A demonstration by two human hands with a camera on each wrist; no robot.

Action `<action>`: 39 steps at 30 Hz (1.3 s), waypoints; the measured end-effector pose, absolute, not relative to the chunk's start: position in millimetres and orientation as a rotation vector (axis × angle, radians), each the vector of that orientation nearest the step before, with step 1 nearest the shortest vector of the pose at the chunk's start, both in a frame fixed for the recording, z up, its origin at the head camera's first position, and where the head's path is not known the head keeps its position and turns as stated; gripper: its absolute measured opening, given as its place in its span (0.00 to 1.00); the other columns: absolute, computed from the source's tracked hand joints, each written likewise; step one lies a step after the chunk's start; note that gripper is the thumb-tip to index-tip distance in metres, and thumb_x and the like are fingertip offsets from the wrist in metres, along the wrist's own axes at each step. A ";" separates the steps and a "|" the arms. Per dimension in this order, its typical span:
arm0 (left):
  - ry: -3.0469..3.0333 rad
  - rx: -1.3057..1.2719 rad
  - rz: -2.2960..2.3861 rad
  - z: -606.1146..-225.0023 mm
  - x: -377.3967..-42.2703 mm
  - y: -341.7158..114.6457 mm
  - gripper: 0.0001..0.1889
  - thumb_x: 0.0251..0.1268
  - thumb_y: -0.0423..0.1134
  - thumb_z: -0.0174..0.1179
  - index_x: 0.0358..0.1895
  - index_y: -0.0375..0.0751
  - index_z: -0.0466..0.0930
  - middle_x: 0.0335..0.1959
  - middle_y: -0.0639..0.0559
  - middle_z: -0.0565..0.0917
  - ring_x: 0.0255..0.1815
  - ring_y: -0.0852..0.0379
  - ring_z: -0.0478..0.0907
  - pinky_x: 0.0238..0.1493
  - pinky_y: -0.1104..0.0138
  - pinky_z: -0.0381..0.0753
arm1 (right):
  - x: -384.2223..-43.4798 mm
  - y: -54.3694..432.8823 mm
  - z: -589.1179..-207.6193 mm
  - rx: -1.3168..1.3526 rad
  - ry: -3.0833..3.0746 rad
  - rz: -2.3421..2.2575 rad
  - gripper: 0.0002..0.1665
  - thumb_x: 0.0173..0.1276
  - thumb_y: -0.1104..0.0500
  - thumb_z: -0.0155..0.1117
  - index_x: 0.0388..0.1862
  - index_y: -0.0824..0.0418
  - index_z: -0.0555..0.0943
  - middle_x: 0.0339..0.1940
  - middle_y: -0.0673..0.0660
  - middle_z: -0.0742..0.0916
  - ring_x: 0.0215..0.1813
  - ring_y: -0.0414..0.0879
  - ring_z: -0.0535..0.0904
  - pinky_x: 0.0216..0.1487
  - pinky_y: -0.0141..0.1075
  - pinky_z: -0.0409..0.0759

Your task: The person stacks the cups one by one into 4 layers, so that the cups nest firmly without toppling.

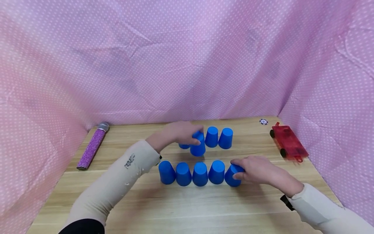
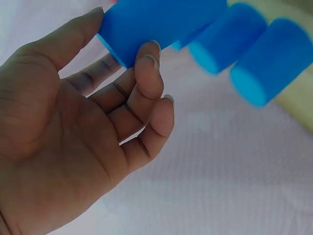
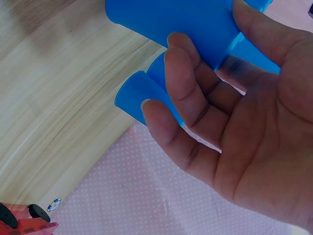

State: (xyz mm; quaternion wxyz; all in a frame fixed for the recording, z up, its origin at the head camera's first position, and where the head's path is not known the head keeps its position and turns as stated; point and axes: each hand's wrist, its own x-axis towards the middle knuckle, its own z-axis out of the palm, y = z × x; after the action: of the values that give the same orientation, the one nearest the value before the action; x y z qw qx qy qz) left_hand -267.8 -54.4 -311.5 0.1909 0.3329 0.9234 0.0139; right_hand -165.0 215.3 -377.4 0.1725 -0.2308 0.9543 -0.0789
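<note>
In the head view, a front row of several upside-down blue cups (image 1: 200,175) stands across the table. My right hand (image 1: 258,170) grips the slightly tilted cup at the row's right end (image 1: 230,178), thumb on one side and fingers on the other. My left hand (image 1: 181,133) pinches another upside-down blue cup (image 1: 197,149) near its base, just in front of the back row. Back there, two blue cups (image 1: 211,137) stand to its right, and one more (image 1: 184,146) is mostly hidden behind the left hand. Both wrist views show thumb and fingers around the held cups (image 2: 156,24) (image 3: 171,22).
A purple glitter microphone (image 1: 93,146) lies at the table's left. At the right are a red toy car (image 1: 289,141) and a poker chip (image 1: 263,121). Pink dotted cloth (image 1: 187,65) hangs behind and along both sides of the wooden table (image 1: 175,208).
</note>
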 end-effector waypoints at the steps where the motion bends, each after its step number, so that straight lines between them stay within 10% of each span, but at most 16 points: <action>1: 2.609 0.924 0.047 -305.1 -269.9 -56.8 0.27 0.72 0.56 0.58 0.69 0.53 0.68 0.60 0.50 0.81 0.61 0.50 0.79 0.60 0.54 0.81 | -165.3 215.4 -377.2 -0.657 2.708 -0.225 0.33 0.65 0.43 0.70 0.64 0.59 0.79 0.50 0.58 0.90 0.49 0.53 0.87 0.47 0.52 0.85; 39: 2.804 0.700 0.074 -297.0 -317.5 -68.7 0.27 0.74 0.56 0.55 0.69 0.48 0.69 0.62 0.46 0.81 0.63 0.46 0.78 0.62 0.50 0.79 | -164.7 215.9 -379.2 -0.684 2.745 -0.181 0.32 0.64 0.42 0.70 0.62 0.57 0.80 0.45 0.54 0.90 0.43 0.48 0.86 0.42 0.47 0.85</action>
State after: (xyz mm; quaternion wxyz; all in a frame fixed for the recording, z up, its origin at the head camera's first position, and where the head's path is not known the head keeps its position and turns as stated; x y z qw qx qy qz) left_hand -317.5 -68.7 -297.0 0.1249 0.2401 0.9623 0.0255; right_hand -164.7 215.9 -379.2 0.1527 -0.2385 0.9570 -0.0631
